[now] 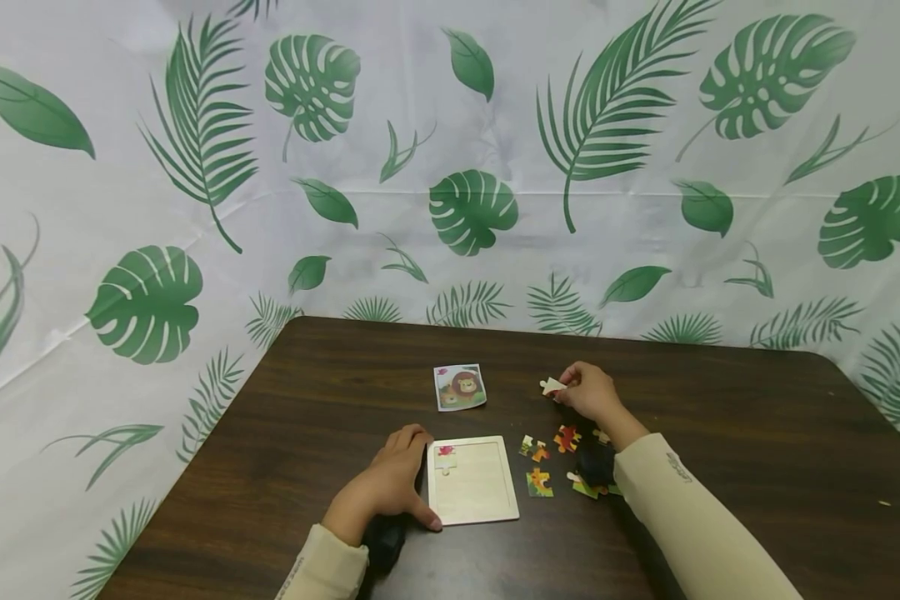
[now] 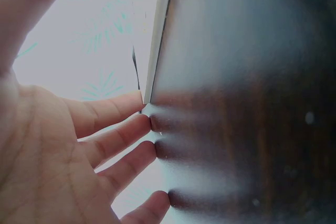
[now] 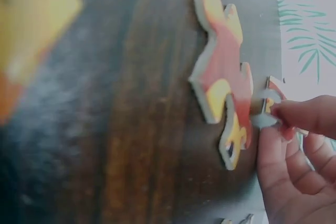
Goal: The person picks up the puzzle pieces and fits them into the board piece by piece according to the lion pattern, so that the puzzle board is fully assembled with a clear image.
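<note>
My right hand pinches a jigsaw piece between thumb and fingers, above the right part of the table; the right wrist view shows red and yellow on this piece. Along the left side of a square wooden puzzle tray lies my left hand, fingers extended and thumb by the near left corner. In the left wrist view its fingertips rest on the table, the index finger touching the tray's corner. Pale and pink-flowered puzzle pieces sit in the tray's far left corner.
Several loose jigsaw pieces lie right of the tray, including a red-orange one; my right wrist partly hides others. A lion picture card lies beyond the tray. A leaf-printed sheet hangs behind the dark wooden table.
</note>
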